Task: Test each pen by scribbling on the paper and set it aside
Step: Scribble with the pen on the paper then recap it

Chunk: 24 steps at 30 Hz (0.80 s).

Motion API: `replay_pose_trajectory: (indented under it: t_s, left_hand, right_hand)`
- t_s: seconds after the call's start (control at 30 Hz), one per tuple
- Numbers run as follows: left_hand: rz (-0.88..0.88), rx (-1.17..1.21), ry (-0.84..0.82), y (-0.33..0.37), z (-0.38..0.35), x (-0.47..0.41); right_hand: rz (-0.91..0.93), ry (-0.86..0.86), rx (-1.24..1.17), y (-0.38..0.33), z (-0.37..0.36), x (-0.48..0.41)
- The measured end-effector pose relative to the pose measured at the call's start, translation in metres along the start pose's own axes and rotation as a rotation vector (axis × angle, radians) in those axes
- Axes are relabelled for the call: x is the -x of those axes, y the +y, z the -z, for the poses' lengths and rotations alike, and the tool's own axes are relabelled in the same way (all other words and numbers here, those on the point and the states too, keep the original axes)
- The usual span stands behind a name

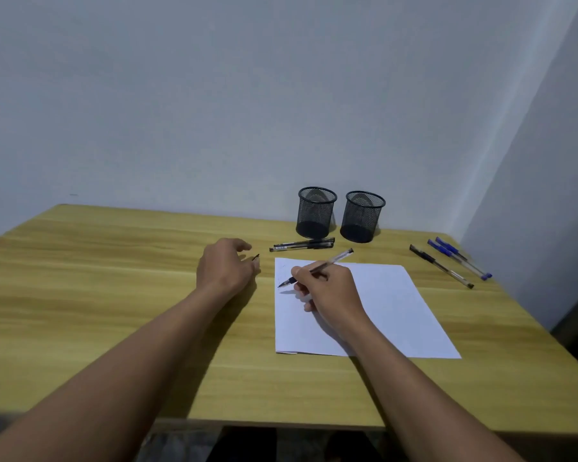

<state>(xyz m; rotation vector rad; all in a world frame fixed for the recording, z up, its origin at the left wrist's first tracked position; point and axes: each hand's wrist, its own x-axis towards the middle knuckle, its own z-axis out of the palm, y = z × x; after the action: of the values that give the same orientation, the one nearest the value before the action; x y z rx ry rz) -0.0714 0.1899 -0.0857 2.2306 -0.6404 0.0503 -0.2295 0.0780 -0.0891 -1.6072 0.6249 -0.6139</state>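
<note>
Your right hand (327, 291) pinches the pen (335, 258) between thumb and fingers, its tip on the paper (397, 311) close to the far left corner. Your left hand (226, 266) rests on the counter (114, 295) beside the sheet, fingers curled.

Nothing holds the paper down, so a hard scribble this near the edge could drag or crease the sheet, or run the tip off onto the counter. The small dark piece (256, 257) at your left fingertips is probably the cap, which could roll away if dropped.

I cannot tell whether your left hand pinches that piece or merely sits by it. Marks near the tip are too faint to read. Two dark pens (301, 245) lie ahead and three pens (447, 265) lie at the right; which are tested is unclear.
</note>
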Motion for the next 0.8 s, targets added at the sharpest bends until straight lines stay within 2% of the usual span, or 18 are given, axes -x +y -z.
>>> replay_pose_trajectory:
  t_s: [0.1,0.2,0.27,0.47,0.8]
  left_hand:
    - [-0.141,-0.019,-0.034,-0.002,0.010,0.027]
    - [-0.281,-0.069,-0.167,-0.010,0.017,0.057]
    - [-0.338,-0.150,-0.197,-0.016,0.015,0.069]
    - [-0.358,-0.211,-0.148,-0.020,0.007,0.074]
    - [-0.347,-0.209,-0.123,-0.025,0.003,0.070]
  right_hand:
    - [0.023,0.028,0.062,0.009,-0.002,0.000]
    - [0.057,0.039,0.112,0.010,-0.003,-0.001]
    - [0.076,0.057,0.184,0.009,-0.003,0.001]
    - [0.093,0.048,0.296,0.011,-0.003,0.002]
    - [0.077,0.057,0.265,0.014,-0.004,0.001]
